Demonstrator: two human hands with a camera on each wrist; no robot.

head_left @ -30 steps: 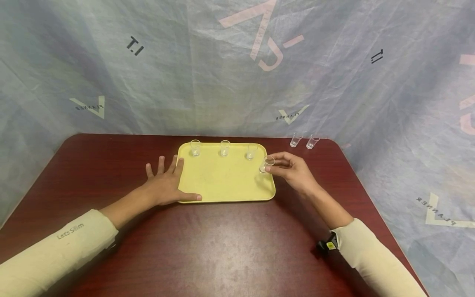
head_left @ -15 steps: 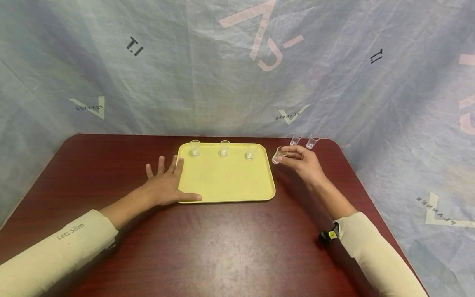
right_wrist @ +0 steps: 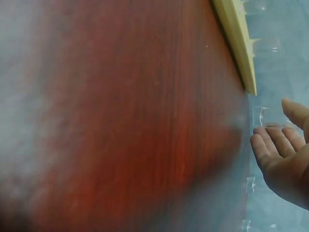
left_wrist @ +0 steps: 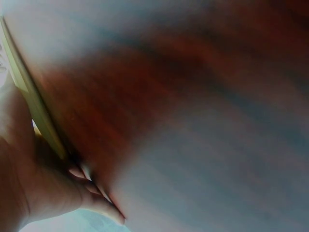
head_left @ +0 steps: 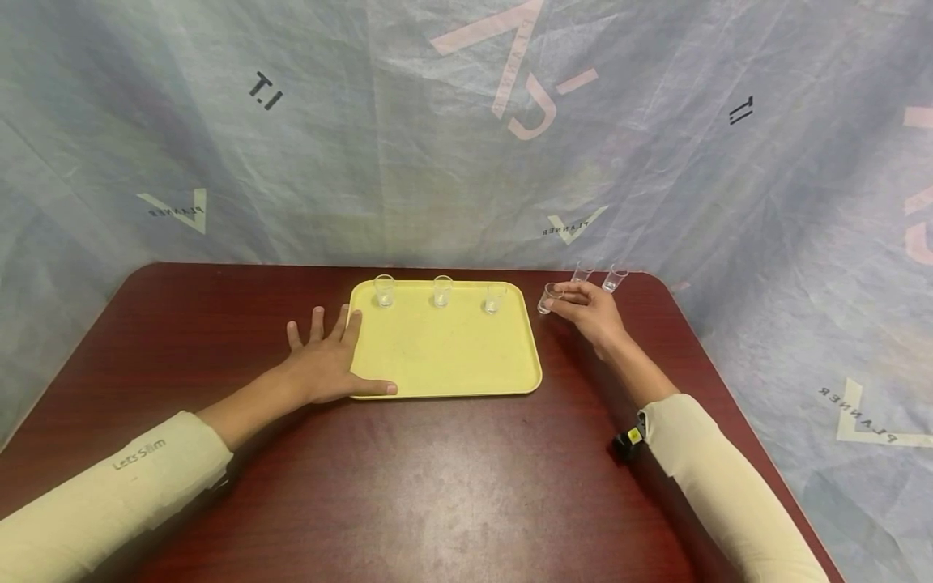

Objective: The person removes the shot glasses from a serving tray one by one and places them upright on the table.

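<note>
My right hand (head_left: 576,301) pinches a small clear cup (head_left: 547,299) by its rim, just right of the yellow tray (head_left: 445,356), low over the table. The right wrist view shows that cup (right_wrist: 259,115) between thumb and fingers (right_wrist: 270,142), beside the tray's corner (right_wrist: 239,48). Three more clear cups stand in a row along the tray's far edge (head_left: 383,290) (head_left: 441,291) (head_left: 494,298). My left hand (head_left: 328,356) lies flat on the table, fingers spread, thumb on the tray's near left corner. The left wrist view is blurred and shows the tray edge (left_wrist: 29,92) by the fingers (left_wrist: 89,186).
Two more clear cups (head_left: 581,274) (head_left: 614,278) stand at the back right corner of the dark red table (head_left: 452,486), just behind my right hand. A wrinkled printed sheet (head_left: 466,129) closes off the back and sides.
My right hand has carried the clear cup off the tray's right side to the table beside it, toward the two cups at the back right. The left hand has stayed put.
</note>
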